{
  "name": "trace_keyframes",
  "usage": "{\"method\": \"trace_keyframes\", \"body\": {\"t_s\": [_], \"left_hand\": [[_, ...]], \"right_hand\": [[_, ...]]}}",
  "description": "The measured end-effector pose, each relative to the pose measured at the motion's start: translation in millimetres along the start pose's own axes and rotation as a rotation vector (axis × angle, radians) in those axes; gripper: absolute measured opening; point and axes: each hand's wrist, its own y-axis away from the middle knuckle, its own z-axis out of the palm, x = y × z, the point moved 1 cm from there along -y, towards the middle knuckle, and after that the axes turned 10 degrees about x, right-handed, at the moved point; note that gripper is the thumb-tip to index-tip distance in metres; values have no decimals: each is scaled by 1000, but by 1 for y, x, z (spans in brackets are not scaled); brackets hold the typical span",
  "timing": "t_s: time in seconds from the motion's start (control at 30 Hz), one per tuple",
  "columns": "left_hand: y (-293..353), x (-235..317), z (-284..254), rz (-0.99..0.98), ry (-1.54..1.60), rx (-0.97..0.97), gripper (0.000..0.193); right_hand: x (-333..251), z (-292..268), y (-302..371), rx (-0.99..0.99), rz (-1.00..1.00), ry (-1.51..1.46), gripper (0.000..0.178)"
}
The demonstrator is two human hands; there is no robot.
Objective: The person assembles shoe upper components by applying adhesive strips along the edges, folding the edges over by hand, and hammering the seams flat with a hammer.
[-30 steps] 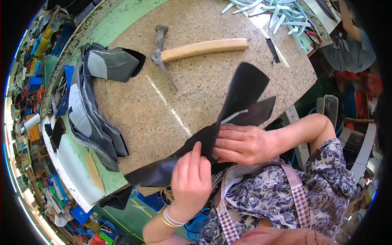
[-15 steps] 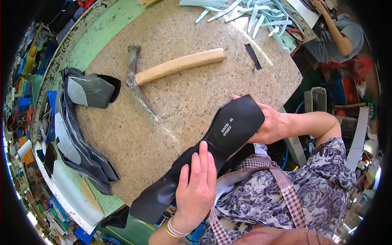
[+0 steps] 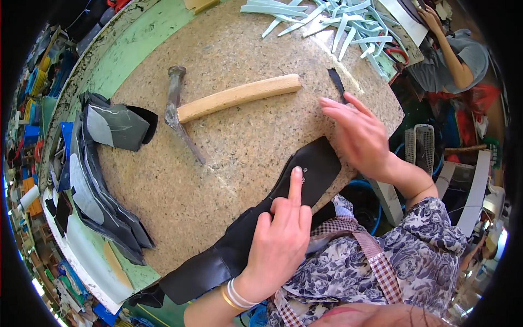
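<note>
Two hands are working here, the left hand (image 3: 280, 240) pressing fingers down on the black leather piece (image 3: 256, 223) hanging over the worktop (image 3: 239, 141) edge, the right hand (image 3: 357, 133) hovering released, so it risks sliding off.

workshop | stone slab (image 3: 256, 136) | hammer (image 3: 218, 101) | stacked leather cut-outs (image 3: 103, 180)

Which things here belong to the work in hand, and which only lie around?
In use:
- black leather piece, pressed flat by left hand
- right hand, open above stone slab

Lying about:
- hammer
- stack of dark pieces
- pale blue strips
</note>
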Motion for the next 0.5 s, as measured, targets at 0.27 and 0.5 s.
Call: {"method": "trace_keyframes", "body": {"t_s": [0.27,0.5], "left_hand": [[39,-22,-25,-35,66,14,30],[93,-38,-40,-129,-150,111,20]], "right_hand": [[-34,-7,33,-438,-221,-11,68],[-142,35,0,-304,-251,-730,70]]}}
